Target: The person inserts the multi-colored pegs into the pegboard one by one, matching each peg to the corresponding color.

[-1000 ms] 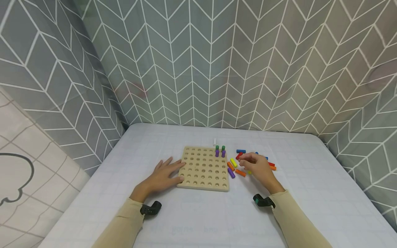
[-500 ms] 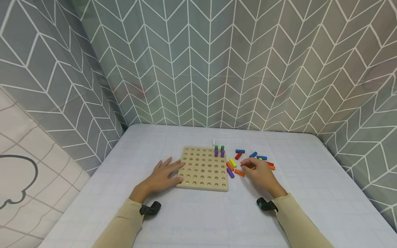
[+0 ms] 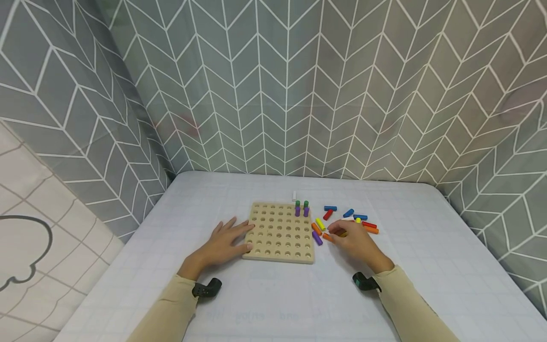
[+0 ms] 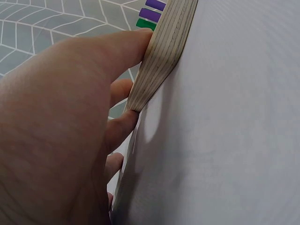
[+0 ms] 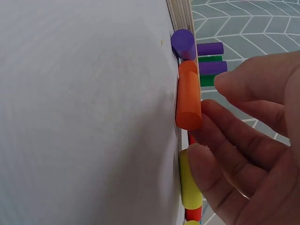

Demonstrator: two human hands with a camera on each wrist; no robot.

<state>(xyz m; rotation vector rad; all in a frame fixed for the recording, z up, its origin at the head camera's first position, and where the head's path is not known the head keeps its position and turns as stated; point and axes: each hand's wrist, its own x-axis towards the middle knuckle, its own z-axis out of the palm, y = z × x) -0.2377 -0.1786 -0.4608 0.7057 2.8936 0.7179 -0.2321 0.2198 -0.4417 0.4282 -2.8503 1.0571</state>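
Note:
On the left edge of a wooden peg board (image 3: 275, 235), my left hand (image 3: 224, 244) rests with its fingers stretched out; the left wrist view shows the thumb on the board's rim. Two purple pegs (image 3: 297, 212) and two green pegs (image 3: 306, 204) stand at the board's far right corner. My right hand (image 3: 354, 242) hovers over loose pegs to the right of the board. Its thumb and fingertips are spread around an orange peg (image 5: 189, 101) lying on the table, with a visible gap between them. A yellow peg (image 5: 190, 180) lies under the other fingers.
Beside the board lie another orange peg (image 3: 316, 229), a yellow peg (image 3: 320, 224) and a purple peg (image 3: 317, 238). Farther back are blue pegs (image 3: 348, 213) and red pegs (image 3: 328, 215). A white peg (image 3: 294, 195) stands behind the board. Patterned curtains (image 3: 273, 95) surround the table (image 3: 273, 294).
My right hand has come down and slightly left to the orange peg, away from the red and blue pegs at the back. The left hand has stayed on the board.

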